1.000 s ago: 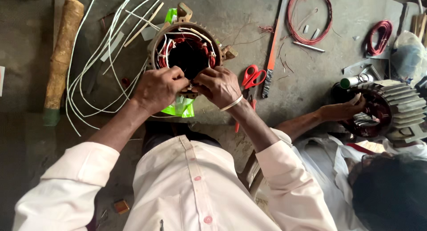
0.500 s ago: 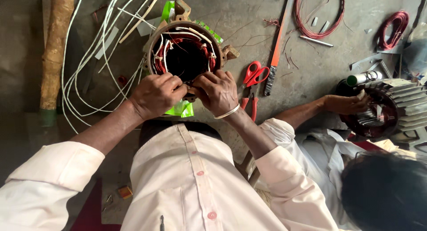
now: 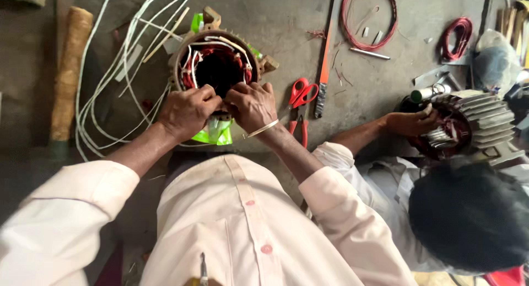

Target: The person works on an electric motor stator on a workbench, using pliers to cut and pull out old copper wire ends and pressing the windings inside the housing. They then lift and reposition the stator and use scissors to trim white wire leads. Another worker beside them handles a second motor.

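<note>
Pinching at the windings on the near rim of the stator [image 3: 219,66], the left hand [image 3: 187,111] and right hand [image 3: 252,105] sit side by side, fingers curled. Red scissors [image 3: 300,96] lie just right; white wires [image 3: 104,82] trail left. Far right, a co-worker's hand [image 3: 409,122] touches a finned motor [image 3: 474,123].

Red scissors [image 3: 300,92], red wire coil [image 3: 368,19], wooden roll [image 3: 69,71], co-worker's finned motor [image 3: 474,123].

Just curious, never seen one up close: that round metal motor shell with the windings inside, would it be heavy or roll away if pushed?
The motor shell looks like thick metal packed with red windings, so probably heavy for its size. It stands on its flat end with the opening up, so a push would likelier slide it than roll it. The white leads look floppy.
</note>
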Demonstrator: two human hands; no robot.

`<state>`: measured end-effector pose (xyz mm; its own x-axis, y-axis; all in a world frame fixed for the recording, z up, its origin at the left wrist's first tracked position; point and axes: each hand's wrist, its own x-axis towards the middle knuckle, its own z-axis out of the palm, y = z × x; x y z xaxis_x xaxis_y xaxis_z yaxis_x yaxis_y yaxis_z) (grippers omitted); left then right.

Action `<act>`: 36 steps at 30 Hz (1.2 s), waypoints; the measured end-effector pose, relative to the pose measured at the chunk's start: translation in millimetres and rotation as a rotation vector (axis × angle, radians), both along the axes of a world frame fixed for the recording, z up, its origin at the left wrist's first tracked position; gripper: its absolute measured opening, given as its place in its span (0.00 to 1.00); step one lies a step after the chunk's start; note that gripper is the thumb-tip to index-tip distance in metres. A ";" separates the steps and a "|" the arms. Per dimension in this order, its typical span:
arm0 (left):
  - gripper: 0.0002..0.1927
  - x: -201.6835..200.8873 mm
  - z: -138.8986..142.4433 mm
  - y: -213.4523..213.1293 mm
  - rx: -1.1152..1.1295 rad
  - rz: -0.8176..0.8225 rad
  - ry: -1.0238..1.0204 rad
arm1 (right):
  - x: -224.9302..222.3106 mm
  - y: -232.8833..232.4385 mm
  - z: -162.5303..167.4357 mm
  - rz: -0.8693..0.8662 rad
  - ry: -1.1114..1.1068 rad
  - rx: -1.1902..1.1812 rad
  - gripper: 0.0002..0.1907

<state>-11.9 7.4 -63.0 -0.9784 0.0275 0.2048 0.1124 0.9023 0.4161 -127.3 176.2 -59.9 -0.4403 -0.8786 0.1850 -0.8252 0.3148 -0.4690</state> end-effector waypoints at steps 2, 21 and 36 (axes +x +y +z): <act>0.09 26.4 -0.1 11.6 0.102 0.129 0.097 | 9.1 21.4 -2.4 0.026 -0.025 -0.138 0.07; 0.20 47.7 -0.9 12.0 0.429 0.312 -0.044 | 12.4 9.7 -10.1 -0.327 -0.248 -0.046 0.24; 0.24 29.5 2.5 19.0 0.675 -0.008 0.083 | 78.8 43.6 30.0 -0.477 -0.573 -0.486 0.16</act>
